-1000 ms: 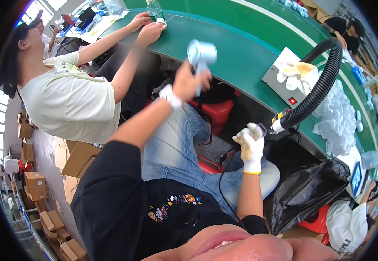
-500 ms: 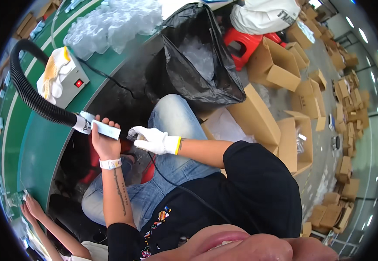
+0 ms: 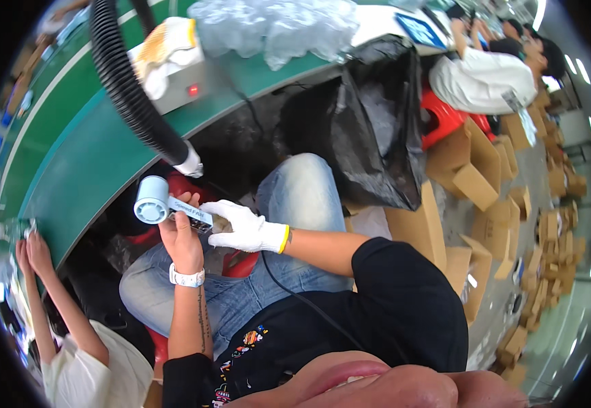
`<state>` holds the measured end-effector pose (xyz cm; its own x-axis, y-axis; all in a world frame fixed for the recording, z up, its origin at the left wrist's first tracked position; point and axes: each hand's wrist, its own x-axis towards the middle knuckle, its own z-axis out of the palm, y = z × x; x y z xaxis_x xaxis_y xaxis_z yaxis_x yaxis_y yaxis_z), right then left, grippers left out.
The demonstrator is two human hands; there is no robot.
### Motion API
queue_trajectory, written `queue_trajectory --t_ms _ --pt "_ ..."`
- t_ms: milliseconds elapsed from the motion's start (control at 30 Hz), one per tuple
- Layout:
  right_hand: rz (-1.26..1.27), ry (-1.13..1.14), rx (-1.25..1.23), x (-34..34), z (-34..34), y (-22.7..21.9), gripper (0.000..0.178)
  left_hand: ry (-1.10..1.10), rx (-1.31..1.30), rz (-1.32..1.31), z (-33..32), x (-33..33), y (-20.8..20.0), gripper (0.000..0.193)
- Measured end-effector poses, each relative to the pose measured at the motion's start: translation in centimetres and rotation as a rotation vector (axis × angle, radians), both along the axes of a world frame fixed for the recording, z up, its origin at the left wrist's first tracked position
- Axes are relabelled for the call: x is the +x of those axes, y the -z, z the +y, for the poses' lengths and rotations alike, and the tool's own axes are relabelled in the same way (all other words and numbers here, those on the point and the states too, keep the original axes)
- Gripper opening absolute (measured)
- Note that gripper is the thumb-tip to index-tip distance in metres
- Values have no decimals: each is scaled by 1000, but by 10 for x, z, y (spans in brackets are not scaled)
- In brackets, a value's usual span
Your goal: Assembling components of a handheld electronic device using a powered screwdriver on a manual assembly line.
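My bare left hand (image 3: 183, 245) is closed round the handle of a light-blue handheld fan (image 3: 151, 201), whose round head faces up and to the left. My right hand (image 3: 251, 230), in a white glove with a yellow cuff, is closed at the lower end of the handle. Between its fingers is a small dark piece that I cannot make out. A black cable (image 3: 269, 273) runs from under this glove across my lap. Above the fan, apart from it, hangs the metal-ended black ribbed hose (image 3: 128, 85).
A grey box with a red switch (image 3: 193, 89), topped by a stained glove, stands on the green table (image 3: 98, 146) beside clear plastic packaging (image 3: 275, 30). A black bag (image 3: 384, 136) and open cartons (image 3: 469, 160) lie to the right. Another person's hands (image 3: 31, 251) work at far left.
The fan has come away from the hose's end and been turned, so its round head now shows. My right hand has closed in on the handle's lower end. The view has shifted.
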<state>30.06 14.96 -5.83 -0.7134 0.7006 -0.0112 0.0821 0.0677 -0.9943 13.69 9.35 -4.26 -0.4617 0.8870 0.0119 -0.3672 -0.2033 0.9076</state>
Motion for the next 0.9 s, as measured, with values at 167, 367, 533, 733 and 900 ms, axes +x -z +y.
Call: queue_trajectory --t_ms 167,367,533,733,900 --pt "209 -70 183 -28 7 -13 71 189 -93 798 -52 -33 -17 88" --pt "88 -126 430 -17 9 -14 63 9 -115 340 -48 -48 -47 65" --pt "130 -99 148 -13 5 9 69 158 -623 108 -47 -25 -58 49" --pt "285 -138 18 -26 26 8 64 85 -373 19 -39 -65 -59 53" --pt "521 -611 -1306 -8 51 23 60 118 -279 445 -37 -64 -62 68"
